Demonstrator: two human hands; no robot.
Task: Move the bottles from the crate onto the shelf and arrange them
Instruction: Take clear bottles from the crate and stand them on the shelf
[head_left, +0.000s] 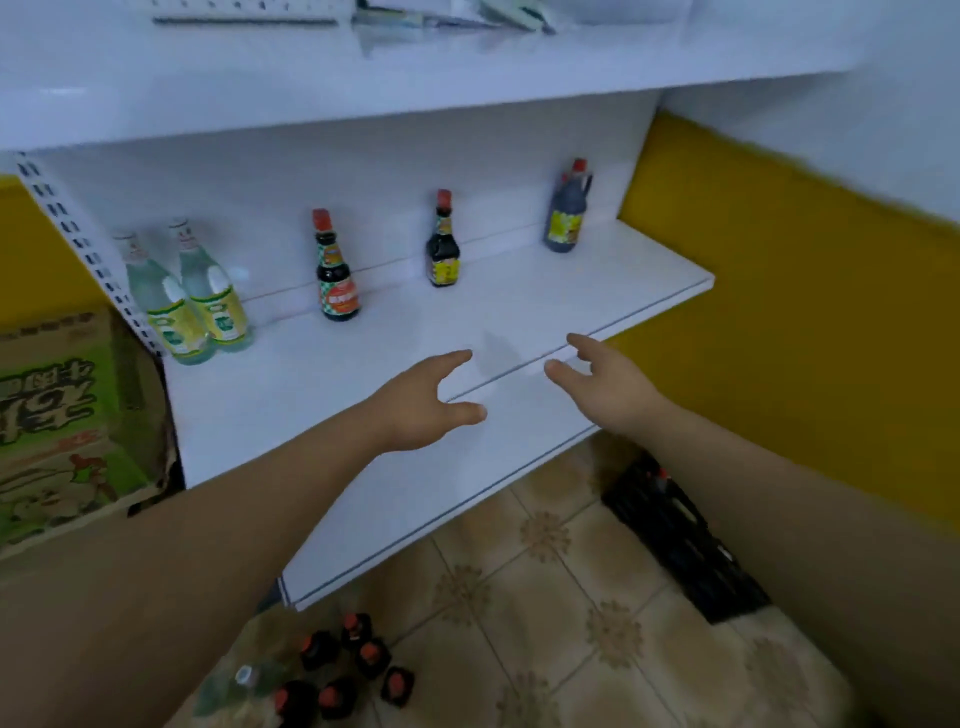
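Both my hands reach out over the front of the white shelf (597, 270), empty. My left hand (428, 402) and my right hand (602, 384) have spread, relaxed fingers. On the shelf stand two clear bottles with yellow-green labels (189, 296) at the left. A dark sauce bottle with a red cap (335, 267) follows, then a smaller dark bottle (442, 241), and a dark jug with a handle (567, 210) at the right. A black crate (680, 535) sits on the floor under my right forearm, partly hidden. Several dark red-capped bottles (353, 670) stand on the floor below.
A cardboard box with green print (67, 426) stands at the left of the shelf. Another white shelf (363, 88) hangs overhead. A yellow wall (779, 291) runs along the right. The floor is patterned tile (561, 597).
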